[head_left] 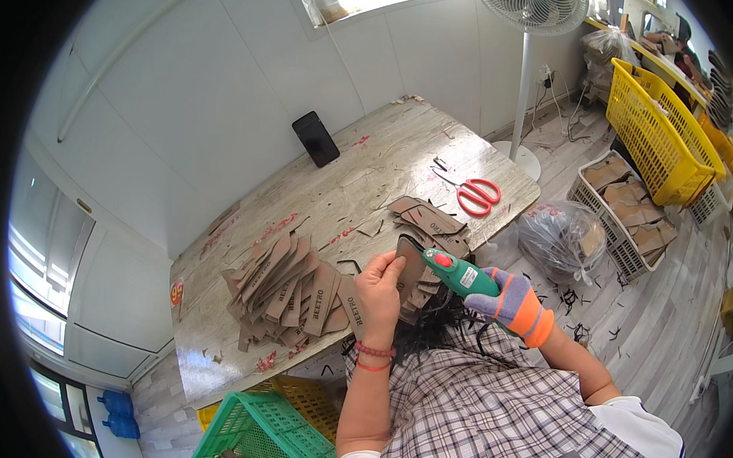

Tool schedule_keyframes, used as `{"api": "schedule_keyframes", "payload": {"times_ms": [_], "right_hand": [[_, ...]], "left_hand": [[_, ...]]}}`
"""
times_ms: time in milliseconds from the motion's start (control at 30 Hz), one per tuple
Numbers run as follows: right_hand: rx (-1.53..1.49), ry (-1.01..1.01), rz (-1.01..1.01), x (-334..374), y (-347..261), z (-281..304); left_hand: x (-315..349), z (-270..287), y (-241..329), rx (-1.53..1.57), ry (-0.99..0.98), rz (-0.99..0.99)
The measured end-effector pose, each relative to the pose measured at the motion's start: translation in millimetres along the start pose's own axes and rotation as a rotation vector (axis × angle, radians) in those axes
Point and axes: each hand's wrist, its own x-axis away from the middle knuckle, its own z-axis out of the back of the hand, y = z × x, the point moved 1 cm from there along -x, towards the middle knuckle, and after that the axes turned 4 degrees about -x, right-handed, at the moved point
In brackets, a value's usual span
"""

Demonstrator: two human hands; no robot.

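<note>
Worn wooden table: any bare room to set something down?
Yes: the far stretch of the worn wooden table between the black phone and the red-handled scissors. Crowded near the edge: a big pile of brown cardboard pieces and a smaller stack.

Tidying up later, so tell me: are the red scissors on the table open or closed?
Closed: the red scissors lie flat on the table, blades together, handles side by side.

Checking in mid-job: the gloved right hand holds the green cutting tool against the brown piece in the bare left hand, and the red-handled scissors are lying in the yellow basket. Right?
Not quite. The red-handled scissors lie on the table, not in the yellow basket, as the head view shows. The rest holds: the gloved right hand holds the green cutting tool against the brown piece in the bare left hand.
</note>
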Motion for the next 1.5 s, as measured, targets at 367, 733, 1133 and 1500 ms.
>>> {"api": "schedule_keyframes", "payload": {"times_ms": [367, 733, 1133, 1500], "right_hand": [[-0.075, 0.007, 0.021, -4, -3, -1], [-0.169, 0.057, -0.040, 2, 8, -3], [-0.069, 0.039, -0.070, 11, 12, -7], [-0.017, 0.051, 0.011, 10, 12, -3]], "left_hand": [[-6, 6, 2, -0.146, -0.232, 0.015], [-22, 39, -10, 0.933, 0.424, 0.365], [8, -6, -7, 0.859, 0.091, 0.431], [6, -3, -2, 0.593, -0.007, 0.265]]}}
